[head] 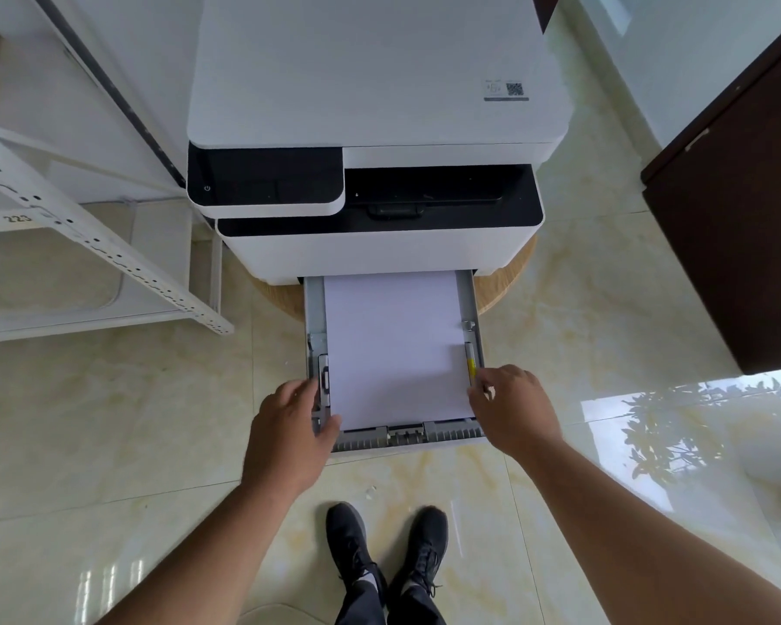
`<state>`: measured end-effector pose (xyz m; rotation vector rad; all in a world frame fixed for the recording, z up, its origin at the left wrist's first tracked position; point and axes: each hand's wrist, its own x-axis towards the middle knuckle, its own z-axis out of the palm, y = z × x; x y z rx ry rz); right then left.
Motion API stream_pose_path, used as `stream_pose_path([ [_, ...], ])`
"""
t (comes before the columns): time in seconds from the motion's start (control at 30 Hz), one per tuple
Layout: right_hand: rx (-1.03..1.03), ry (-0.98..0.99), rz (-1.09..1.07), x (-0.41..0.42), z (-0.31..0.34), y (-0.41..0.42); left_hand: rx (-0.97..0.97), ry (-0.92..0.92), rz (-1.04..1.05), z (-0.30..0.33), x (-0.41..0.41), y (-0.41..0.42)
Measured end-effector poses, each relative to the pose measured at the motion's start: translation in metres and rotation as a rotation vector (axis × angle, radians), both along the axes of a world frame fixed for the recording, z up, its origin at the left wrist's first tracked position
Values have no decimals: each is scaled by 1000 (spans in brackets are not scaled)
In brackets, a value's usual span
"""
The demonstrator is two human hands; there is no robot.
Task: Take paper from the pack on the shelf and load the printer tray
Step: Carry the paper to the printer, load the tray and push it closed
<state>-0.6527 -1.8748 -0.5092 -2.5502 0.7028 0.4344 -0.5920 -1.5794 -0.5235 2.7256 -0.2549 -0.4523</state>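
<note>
A white and black printer point(379, 106) stands on a low round wooden stand. Its grey paper tray point(472, 304) is pulled out toward me. A stack of white paper point(393, 345) lies flat in the tray between the side guides. My left hand point(292, 435) rests on the tray's left side guide, thumb at the paper's near left corner. My right hand point(512, 408) pinches the right side guide with the yellow tab point(471, 367) at the paper's right edge. The paper pack is out of view.
A white metal shelf unit point(86, 236) stands to the left of the printer. A dark brown cabinet point(740, 196) stands at the right. The floor is glossy cream tile. My black shoes point(386, 548) stand just in front of the tray.
</note>
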Motion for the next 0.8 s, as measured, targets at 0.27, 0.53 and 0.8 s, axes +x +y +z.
stream_pose_path([
  [0.27, -125, 70, 171, -51, 4, -17, 211, 34, -213, -5, -25, 40],
  [0.53, -212, 194, 278, -55, -4, -18, 253, 8, -211, -4, -25, 37],
  [0.8, -260, 198, 301, -56, -2, -18, 275, -3, -233, 0, -25, 38],
])
